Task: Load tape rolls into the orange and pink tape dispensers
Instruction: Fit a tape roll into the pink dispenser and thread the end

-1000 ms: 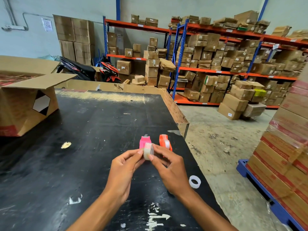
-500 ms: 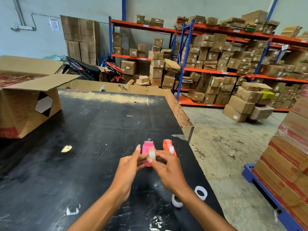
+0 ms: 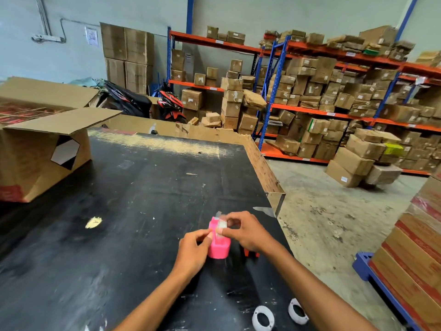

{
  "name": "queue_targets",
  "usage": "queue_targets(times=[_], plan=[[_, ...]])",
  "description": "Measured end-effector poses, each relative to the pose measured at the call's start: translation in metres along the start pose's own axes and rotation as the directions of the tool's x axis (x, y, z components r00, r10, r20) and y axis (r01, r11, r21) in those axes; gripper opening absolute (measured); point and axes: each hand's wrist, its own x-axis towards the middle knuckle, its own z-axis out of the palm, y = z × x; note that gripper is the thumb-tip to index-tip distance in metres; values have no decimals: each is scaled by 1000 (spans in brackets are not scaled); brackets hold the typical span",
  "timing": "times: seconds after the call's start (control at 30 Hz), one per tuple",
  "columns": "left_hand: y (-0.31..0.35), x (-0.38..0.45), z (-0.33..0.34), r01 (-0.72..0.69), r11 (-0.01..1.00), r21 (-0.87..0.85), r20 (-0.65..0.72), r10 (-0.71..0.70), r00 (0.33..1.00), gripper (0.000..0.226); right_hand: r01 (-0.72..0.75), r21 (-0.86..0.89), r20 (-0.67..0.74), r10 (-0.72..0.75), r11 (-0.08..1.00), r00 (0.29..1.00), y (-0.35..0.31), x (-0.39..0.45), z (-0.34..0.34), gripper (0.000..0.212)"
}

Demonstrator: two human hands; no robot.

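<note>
1. Both forearms reach in from 6 o'clock over the black table (image 3: 119,235).
2. The right hand (image 3: 248,231) is curled, thumb and fingers pinched on a pale tape roll (image 3: 222,224) at the top of the pink dispenser (image 3: 218,244).
3. The left hand (image 3: 193,249) is loosely closed, fingertips at the dispenser's 9 o'clock side; whether it grips anything is unclear.
4. The pink dispenser stands upright on the table. The orange dispenser (image 3: 250,253) is at its 3 o'clock, mostly hidden by the right hand.
5. Two white rings (image 3: 263,317) lie at 6 o'clock; an open cardboard box (image 3: 35,163) sits at 10 o'clock.
</note>
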Motion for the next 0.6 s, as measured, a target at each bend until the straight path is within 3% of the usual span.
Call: queue_targets(times=[0.1, 0.53, 0.6], plan=[[1, 6, -2, -45, 999, 16, -15, 45, 999, 25, 14, -70, 113, -6, 997, 994, -3, 11, -7, 9], [-2, 15, -5, -81, 997, 9, -17, 82, 997, 24, 58, -106, 84, -49, 993, 995, 10, 30, -1, 8], [0, 18, -5, -94, 996, 9, -7, 94, 996, 24, 74, -147, 85, -62, 986, 994, 7, 39, -3, 19]])
